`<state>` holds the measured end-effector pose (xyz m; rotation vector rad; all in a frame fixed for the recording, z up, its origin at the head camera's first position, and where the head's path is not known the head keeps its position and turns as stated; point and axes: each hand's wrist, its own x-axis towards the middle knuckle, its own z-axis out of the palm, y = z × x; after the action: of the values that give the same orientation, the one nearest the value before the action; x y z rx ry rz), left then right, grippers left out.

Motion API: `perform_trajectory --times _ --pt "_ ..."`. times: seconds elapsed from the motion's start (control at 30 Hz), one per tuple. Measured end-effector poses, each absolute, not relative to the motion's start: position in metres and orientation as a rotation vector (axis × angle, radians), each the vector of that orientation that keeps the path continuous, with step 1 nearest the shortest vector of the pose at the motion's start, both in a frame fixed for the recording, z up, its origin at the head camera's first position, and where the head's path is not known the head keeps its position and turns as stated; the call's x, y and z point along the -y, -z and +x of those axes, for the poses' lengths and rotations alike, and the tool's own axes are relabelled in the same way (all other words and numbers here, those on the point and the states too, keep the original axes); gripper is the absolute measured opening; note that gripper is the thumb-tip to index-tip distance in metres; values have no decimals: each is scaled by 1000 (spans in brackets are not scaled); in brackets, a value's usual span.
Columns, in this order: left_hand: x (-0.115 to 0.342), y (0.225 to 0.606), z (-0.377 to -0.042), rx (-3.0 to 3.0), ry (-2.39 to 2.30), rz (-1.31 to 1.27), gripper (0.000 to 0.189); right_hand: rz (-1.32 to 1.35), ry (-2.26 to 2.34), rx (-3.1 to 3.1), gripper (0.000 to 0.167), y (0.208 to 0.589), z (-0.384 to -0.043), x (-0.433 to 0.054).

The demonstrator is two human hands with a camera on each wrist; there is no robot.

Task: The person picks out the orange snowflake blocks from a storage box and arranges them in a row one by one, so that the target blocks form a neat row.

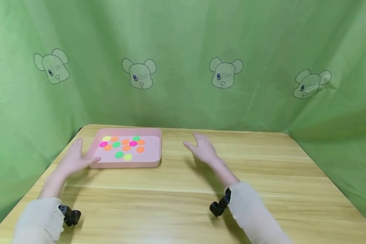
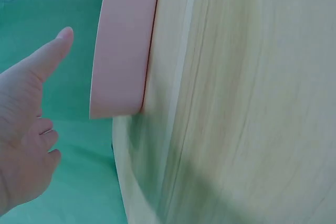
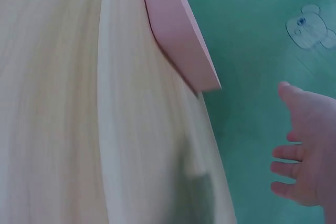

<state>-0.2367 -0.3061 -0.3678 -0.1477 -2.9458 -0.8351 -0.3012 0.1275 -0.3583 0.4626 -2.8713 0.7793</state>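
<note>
A shallow pink tray (image 1: 125, 165) sits at the far left of the table. Scattered on its floor are several small flower-shaped pieces: orange (image 1: 140, 149), green (image 1: 119, 155), yellow (image 1: 127, 157) and magenta (image 1: 133, 143). My left hand (image 1: 73, 159) is at the tray's left end, thumb stretched over the near corner and fingers spread along the side. In the left wrist view that thumb points past the tray wall (image 2: 123, 45). My right hand (image 1: 203, 149) hovers over the table to the right of the tray, apart from it, thumb and fingers extended with nothing between them.
The wooden table (image 1: 183, 203) reaches back to a green curtain (image 1: 183, 101) printed with mouse heads, which also hangs along both sides. Each wrist carries a small black camera (image 1: 220, 203) at the sleeve.
</note>
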Motion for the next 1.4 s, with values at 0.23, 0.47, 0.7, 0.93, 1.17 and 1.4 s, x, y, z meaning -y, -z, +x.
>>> perform_trajectory --times 0.23,0.47,0.7,0.93,1.17,1.4 --pt "317 374 -237 3021 990 -89 104 483 -1110 2881 79 375 -302 -81" --pt "315 376 -238 3107 1131 -38 99 561 -1378 2900 80 384 -301 -47" --pt "312 382 -240 3122 1185 -68 97 725 -1495 2844 79 392 -299 -32" --pt "313 386 -240 3082 1238 -89 96 736 -1413 2884 82 397 -299 -26" --pt "312 386 -239 3081 1235 -79 88 740 -1256 2945 82 397 -299 -28" --pt "310 386 -241 3078 1262 -36 84 726 -1118 3014 81 391 -298 -31"
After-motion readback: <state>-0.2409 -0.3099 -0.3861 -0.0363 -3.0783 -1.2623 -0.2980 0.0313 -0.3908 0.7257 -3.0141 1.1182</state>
